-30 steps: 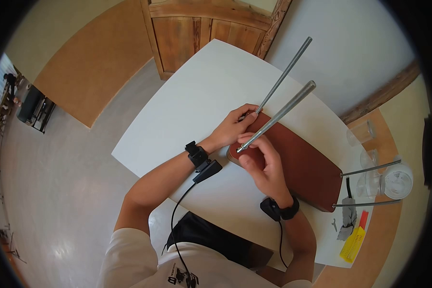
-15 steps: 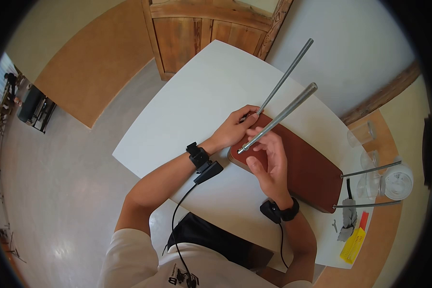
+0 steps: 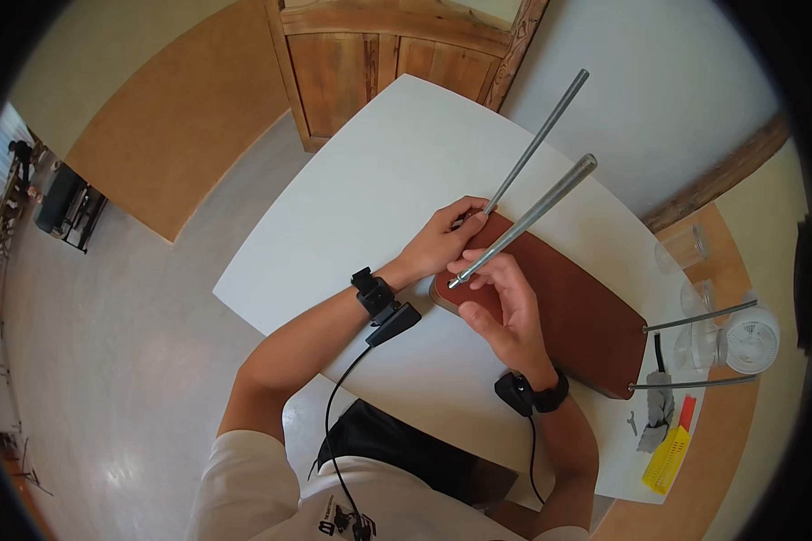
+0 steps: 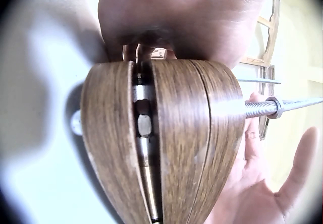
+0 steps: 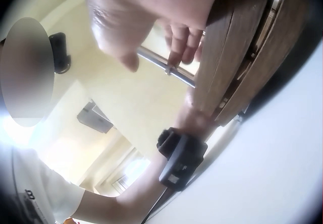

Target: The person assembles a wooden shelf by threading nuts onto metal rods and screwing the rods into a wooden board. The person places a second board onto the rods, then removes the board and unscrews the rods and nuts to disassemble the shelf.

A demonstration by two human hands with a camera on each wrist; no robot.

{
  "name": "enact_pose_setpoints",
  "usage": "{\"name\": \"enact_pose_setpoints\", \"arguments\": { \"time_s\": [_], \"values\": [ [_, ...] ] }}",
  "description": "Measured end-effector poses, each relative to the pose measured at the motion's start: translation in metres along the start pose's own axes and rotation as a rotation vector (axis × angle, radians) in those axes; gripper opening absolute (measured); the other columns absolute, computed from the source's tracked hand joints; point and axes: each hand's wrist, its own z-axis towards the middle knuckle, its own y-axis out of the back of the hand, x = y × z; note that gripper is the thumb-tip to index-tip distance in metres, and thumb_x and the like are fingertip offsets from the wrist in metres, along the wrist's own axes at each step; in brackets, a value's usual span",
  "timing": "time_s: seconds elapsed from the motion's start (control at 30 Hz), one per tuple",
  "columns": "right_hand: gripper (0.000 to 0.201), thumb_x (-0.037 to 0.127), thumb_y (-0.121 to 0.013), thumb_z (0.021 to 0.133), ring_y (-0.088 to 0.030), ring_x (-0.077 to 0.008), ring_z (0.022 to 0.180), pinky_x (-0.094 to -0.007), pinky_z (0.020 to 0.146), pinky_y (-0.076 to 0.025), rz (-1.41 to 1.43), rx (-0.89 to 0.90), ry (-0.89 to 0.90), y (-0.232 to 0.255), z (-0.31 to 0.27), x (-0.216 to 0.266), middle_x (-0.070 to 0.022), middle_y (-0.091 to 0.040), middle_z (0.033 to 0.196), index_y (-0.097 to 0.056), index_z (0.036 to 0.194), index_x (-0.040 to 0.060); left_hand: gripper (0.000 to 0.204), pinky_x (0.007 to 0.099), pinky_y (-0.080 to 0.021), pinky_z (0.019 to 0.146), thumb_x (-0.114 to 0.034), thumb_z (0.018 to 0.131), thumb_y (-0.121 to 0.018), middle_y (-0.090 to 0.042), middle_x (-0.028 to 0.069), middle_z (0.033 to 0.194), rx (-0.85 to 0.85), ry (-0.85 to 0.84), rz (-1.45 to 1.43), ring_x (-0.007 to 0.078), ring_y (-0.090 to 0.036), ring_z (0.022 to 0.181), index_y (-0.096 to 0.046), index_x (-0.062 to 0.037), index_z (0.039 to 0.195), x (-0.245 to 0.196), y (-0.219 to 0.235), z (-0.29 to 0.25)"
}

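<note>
A thick board assembly (image 3: 568,307) with a red-brown top lies on the white table. Its rounded wood-grain edge (image 4: 181,133) shows separate layers, with metal fittings (image 4: 145,125) in the gap between them. Two threaded rods rise from the near end: a far rod (image 3: 541,135) and a near rod (image 3: 550,198). My left hand (image 3: 442,239) grips the board's end, thumb on top beside the far rod. My right hand (image 3: 512,311) has its fingers at the near rod, close to a nut (image 4: 276,107) low on it; the thumb stands apart.
Two more rods (image 3: 699,317) stick out at the board's right end. Beyond them stand clear jars (image 3: 681,250) and a small white fan (image 3: 749,338). A small wrench (image 3: 632,424), a grey cloth-like piece (image 3: 660,401) and a yellow-and-red item (image 3: 666,460) lie at the table's right edge.
The right fingers lifted and spread from the near rod half a second ago, then bent back toward it. My left hand and the board stay in place.
</note>
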Motion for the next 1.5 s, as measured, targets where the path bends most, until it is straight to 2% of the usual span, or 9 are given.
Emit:
{"name": "enact_pose_setpoints", "arguments": {
  "time_s": [0.07, 0.27, 0.37, 0.53, 0.67, 0.87, 1.03, 1.13, 1.5],
  "values": [
    [0.061, 0.018, -0.076, 0.09, -0.059, -0.0172, 0.116, -0.0339, 0.098, -0.043, -0.024, 0.087, -0.017, -0.001, 0.0, 0.001, -0.0094, -0.062, 0.127, -0.047, 0.141, 0.0014, 0.04, 0.0267, -0.049, 0.095, -0.029, 0.11, -0.053, -0.065, 0.0056, 0.121, -0.004, -0.029, -0.008, 0.0114, -0.06, 0.108, -0.059, -0.0027, 0.139, 0.0, 0.0, 0.001],
    [0.056, 0.019, -0.076, 0.09, -0.058, -0.0169, 0.116, -0.033, 0.097, -0.043, 0.05, -0.156, 0.022, -0.007, 0.0, 0.002, -0.0103, -0.062, 0.128, -0.052, 0.137, 0.0015, 0.043, 0.0294, -0.048, 0.1, -0.031, 0.109, -0.054, -0.065, 0.0075, 0.126, 0.001, -0.025, 0.004, 0.0145, -0.058, 0.117, -0.058, -0.0023, 0.141, 0.0, 0.0, 0.001],
    [0.056, 0.018, -0.076, 0.09, -0.058, -0.0166, 0.116, -0.0327, 0.096, -0.043, -0.002, 0.057, -0.028, 0.0, -0.002, -0.003, -0.01, -0.06, 0.127, -0.052, 0.137, 0.001, 0.044, 0.03, -0.049, 0.1, -0.033, 0.109, -0.055, -0.065, 0.0078, 0.126, 0.003, -0.024, -0.01, 0.0153, -0.059, 0.118, -0.057, -0.0019, 0.141, 0.001, 0.001, 0.001],
    [0.046, 0.015, -0.076, 0.09, -0.058, -0.0154, 0.109, -0.0314, 0.094, -0.045, 0.09, -0.203, 0.041, -0.015, 0.002, 0.006, -0.0079, -0.063, 0.119, -0.056, 0.13, 0.0015, 0.044, 0.0296, -0.047, 0.101, -0.033, 0.109, -0.055, -0.065, 0.0076, 0.125, 0.005, 0.024, -0.046, 0.0151, -0.058, 0.118, -0.058, -0.002, 0.14, 0.0, -0.001, 0.001],
    [0.044, 0.013, -0.075, 0.09, -0.058, -0.0142, 0.107, -0.0301, 0.093, -0.045, 0.012, -0.022, -0.044, -0.003, -0.001, -0.001, -0.0073, -0.064, 0.117, -0.056, 0.128, 0.0014, 0.043, 0.0281, -0.046, 0.101, -0.032, 0.11, -0.054, -0.065, 0.0073, 0.124, -0.003, -0.038, -0.008, 0.0136, -0.057, 0.118, -0.058, -0.0022, 0.14, 0.002, -0.001, 0.001],
    [0.04, 0.01, -0.074, 0.092, -0.058, -0.0085, 0.085, -0.0266, 0.082, -0.046, 0.154, -0.131, -0.057, -0.012, -0.003, 0.01, -0.0086, -0.066, 0.12, -0.056, 0.126, -0.0004, 0.042, 0.0283, -0.045, 0.103, -0.031, 0.109, -0.054, -0.064, 0.008, 0.126, -0.006, -0.032, -0.04, 0.0137, -0.056, 0.121, -0.059, -0.0017, 0.139, 0.002, -0.002, 0.002],
    [0.044, 0.009, -0.073, 0.093, -0.049, -0.0034, 0.067, -0.0199, 0.065, -0.043, 0.15, 0.048, -0.196, -0.001, -0.001, 0.016, -0.0094, -0.065, 0.121, -0.053, 0.13, -0.0028, 0.045, 0.0307, -0.044, 0.108, -0.032, 0.109, -0.055, -0.063, 0.01, 0.133, 0.014, 0.018, -0.022, 0.0166, -0.055, 0.127, -0.057, -0.0005, 0.141, -0.001, 0.0, 0.001],
    [0.044, 0.009, -0.073, 0.093, -0.049, -0.0032, 0.067, -0.0199, 0.066, -0.044, 0.161, -0.113, -0.083, -0.011, -0.004, 0.014, -0.0096, -0.063, 0.123, -0.053, 0.131, -0.003, 0.048, 0.0314, -0.043, 0.11, -0.034, 0.109, -0.055, -0.062, 0.0116, 0.136, 0.006, -0.012, -0.035, 0.0184, -0.054, 0.132, -0.056, -0.0003, 0.142, 0.003, 0.0, 0.002],
    [0.049, 0.006, -0.071, 0.093, -0.053, -0.0046, 0.073, -0.0207, 0.069, -0.046, 0.193, -0.072, -0.103, -0.006, -0.004, 0.011, -0.0109, -0.061, 0.12, -0.049, 0.136, -0.0029, 0.048, 0.0328, -0.041, 0.113, -0.034, 0.109, -0.054, -0.061, 0.0129, 0.139, 0.01, -0.024, -0.051, 0.0208, -0.052, 0.136, -0.055, 0.0007, 0.143, 0.001, -0.001, 0.002]
  ]
}}
